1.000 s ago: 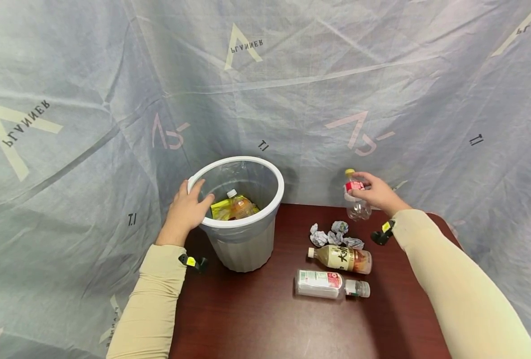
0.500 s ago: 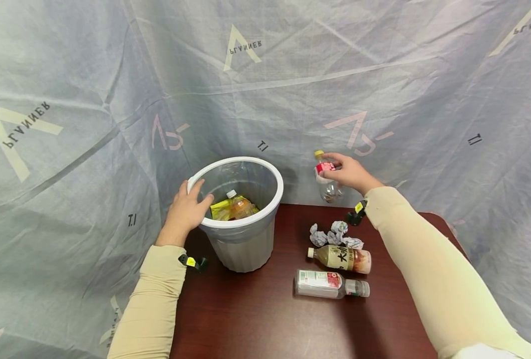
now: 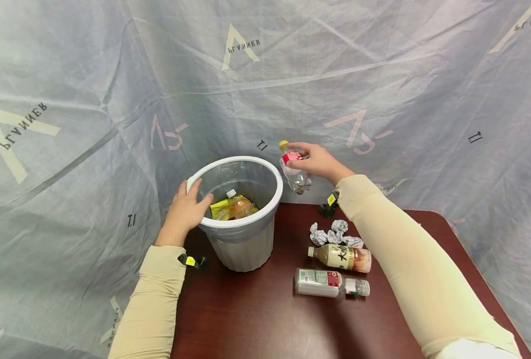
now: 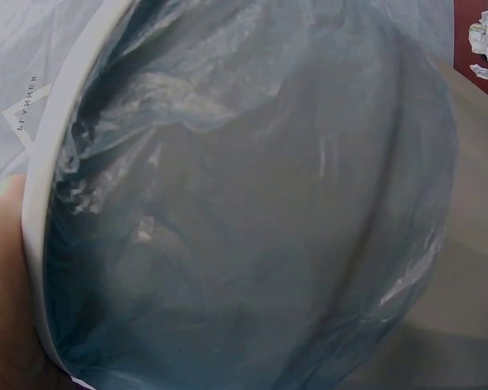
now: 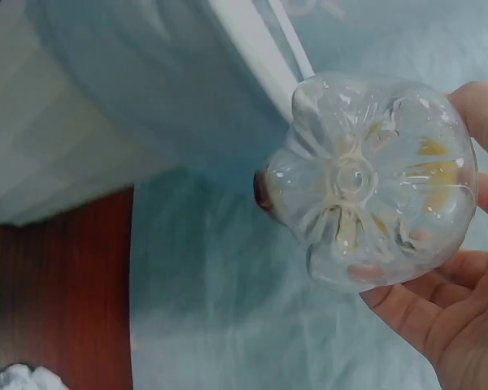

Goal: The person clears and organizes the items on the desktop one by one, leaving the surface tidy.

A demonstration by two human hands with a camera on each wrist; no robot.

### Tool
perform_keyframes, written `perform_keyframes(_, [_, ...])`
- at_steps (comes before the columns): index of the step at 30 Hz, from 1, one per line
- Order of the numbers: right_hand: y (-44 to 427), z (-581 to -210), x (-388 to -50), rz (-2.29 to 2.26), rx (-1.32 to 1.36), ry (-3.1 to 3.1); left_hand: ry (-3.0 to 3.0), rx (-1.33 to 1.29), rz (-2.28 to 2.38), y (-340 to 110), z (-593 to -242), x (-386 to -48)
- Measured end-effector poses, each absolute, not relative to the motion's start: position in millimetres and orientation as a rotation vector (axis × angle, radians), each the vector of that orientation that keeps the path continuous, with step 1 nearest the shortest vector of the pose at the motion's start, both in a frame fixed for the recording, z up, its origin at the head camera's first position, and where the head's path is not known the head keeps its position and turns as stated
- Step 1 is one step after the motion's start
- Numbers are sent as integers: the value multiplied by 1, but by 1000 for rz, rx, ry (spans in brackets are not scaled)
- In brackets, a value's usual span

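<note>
In the head view my right hand (image 3: 317,160) grips a clear bottle (image 3: 298,178) with a red label and yellow cap, held in the air just right of the bin's rim. The right wrist view shows the base of that bottle (image 5: 354,179) between thumb and fingers. My left hand (image 3: 185,212) rests on the left side of the white rim (image 3: 243,159) of the grey bin (image 3: 244,252), fingers spread. Inside the lined bin lie a bottle with a white cap (image 3: 241,205) and a yellow wrapper (image 3: 221,211).
Right of the bin, crumpled paper balls (image 3: 318,236) lie on the dark red table (image 3: 247,319). In front of them are a brown-tinted bottle (image 3: 343,257) and a clear bottle (image 3: 318,283), both on their sides. A grey cloth (image 3: 265,65) hangs behind.
My right hand has carried the yellow-capped bottle leftward and somewhat higher, from the table's right side to near the bin. My left hand has stayed on the rim.
</note>
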State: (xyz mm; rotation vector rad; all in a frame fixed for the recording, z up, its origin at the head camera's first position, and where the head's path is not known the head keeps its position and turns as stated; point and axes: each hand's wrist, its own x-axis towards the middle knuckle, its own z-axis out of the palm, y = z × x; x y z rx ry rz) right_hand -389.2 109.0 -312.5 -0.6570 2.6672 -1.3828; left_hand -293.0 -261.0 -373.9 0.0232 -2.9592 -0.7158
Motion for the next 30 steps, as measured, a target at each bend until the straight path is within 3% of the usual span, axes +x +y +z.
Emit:
perform_keyframes(14, [35,-299,-380,-1291,-818,2648,-2922,-43,-711,-250,-370,-294])
perform_keyframes(30, [1,-328,-372,-1004,-1058,2596,-2901,-37,-706,-235,-374,-297])
